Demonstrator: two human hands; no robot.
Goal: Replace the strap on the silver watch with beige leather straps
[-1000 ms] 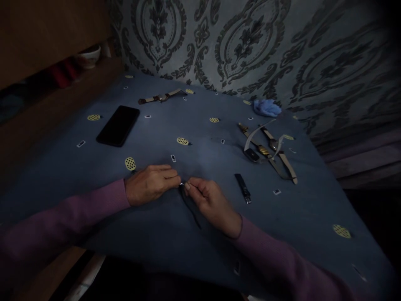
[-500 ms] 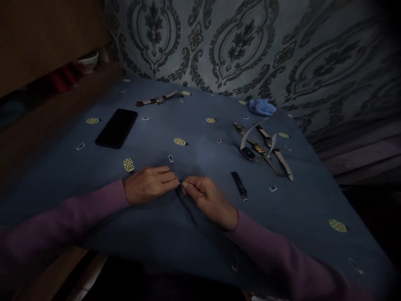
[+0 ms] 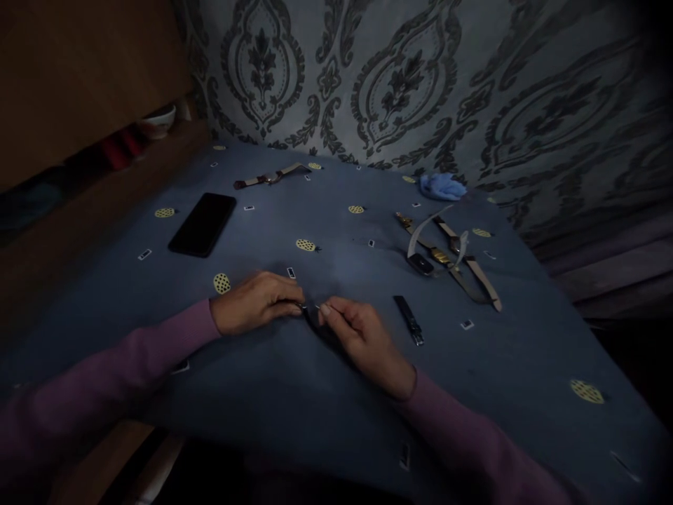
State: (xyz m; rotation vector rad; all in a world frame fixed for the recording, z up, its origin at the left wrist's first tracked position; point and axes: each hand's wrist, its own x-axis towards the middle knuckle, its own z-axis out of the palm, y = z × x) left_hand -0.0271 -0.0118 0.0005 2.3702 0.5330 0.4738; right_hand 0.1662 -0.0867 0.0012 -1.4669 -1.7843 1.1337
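Left hand point(image 3: 257, 303): you are keeping the left fingers together, clamped on the near end of the dark strap, where a small shiny spot is showing at the fingertips
Right hand point(image 3: 365, 344): you are pinching a slim, light-coloured piece point(image 3: 317, 306) between thumb and forefinger, its tip pointing toward your left fingers and standing just apart from them
Dark strap point(image 3: 311, 322): it is running from your left fingertips, curving down and to the right and passing beside and below your right fingers; its far end is hiding in shadow, so you cannot tell where it is stopping
Black strap piece point(image 3: 408, 319): it is lying to the right of your right fingers, its buckle end pointing toward you
Watches on the right: beyond that piece, farther from your fingers, a gold-coloured watch point(image 3: 440, 256), a dark-faced watch point(image 3: 420, 264) with a pale looping strap and a third watch point(image 3: 455, 244) are lying in an overlapping group
Blue cloth point(image 3: 442, 186): it is sitting crumpled behind that group, near the patterned wall point(image 3: 399, 84)
Phone point(image 3: 203, 224): it is lying flat, beyond and to the left of your left fingers
Far watch point(image 3: 270, 178): it is stretching out past the phone, well beyond your fingers on the blue tabletop point(image 3: 336, 273)
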